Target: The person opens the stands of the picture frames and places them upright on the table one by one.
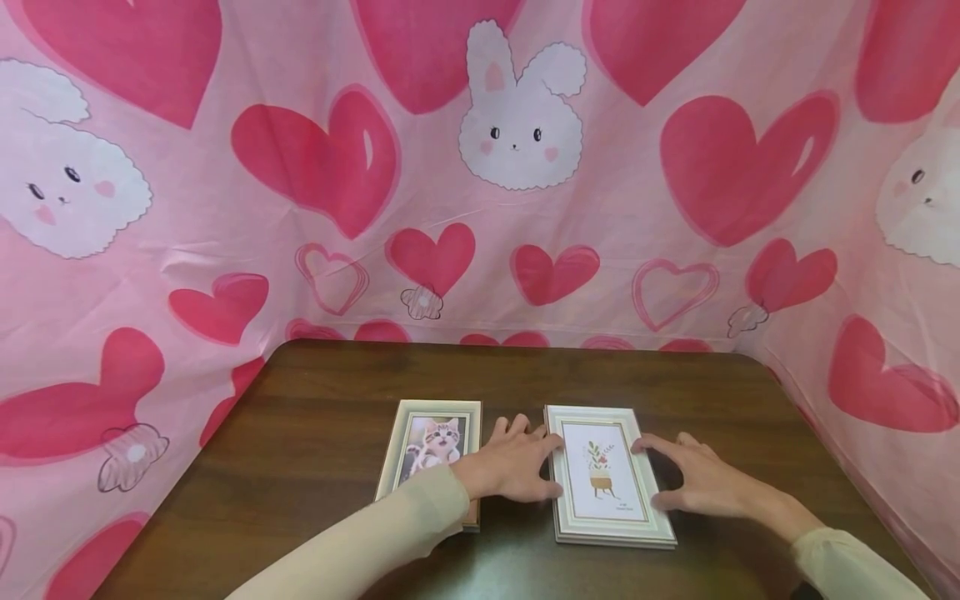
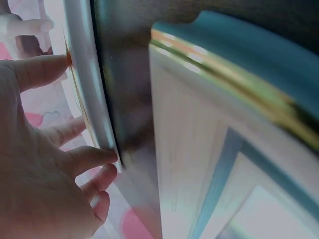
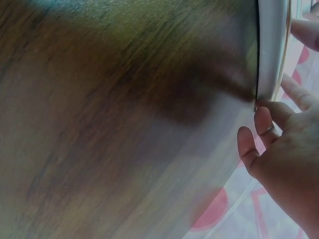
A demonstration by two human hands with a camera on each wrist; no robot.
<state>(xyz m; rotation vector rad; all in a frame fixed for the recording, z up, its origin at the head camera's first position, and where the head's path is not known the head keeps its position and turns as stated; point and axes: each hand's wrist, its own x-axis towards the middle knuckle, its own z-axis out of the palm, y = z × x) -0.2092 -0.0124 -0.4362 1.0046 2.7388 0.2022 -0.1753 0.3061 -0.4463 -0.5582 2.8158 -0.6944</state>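
Observation:
A white picture frame [image 1: 610, 527] with a potted-plant print lies face up on the brown table. At its left long edge my left hand [image 1: 517, 461] touches the rim with thumb and fingertips, the fingers spread and loosely bent. The right hand [image 1: 708, 479] does the same at the opposite edge. Close up in the left wrist view, the left hand [image 2: 50, 144] has its thumb and fingers against the frame's side [image 2: 92, 74]. Fingertips of the right hand [image 3: 294, 144] meet the frame's side [image 3: 271, 50] in the right wrist view.
Left of the left hand lies a cream picture frame [image 1: 401, 433] with a kitten photo, partly hidden by the left sleeve [image 1: 405, 521]. Behind and beside the wooden table [image 1: 330, 375] hangs pink cloth [image 1: 435, 192] with hearts and rabbits.

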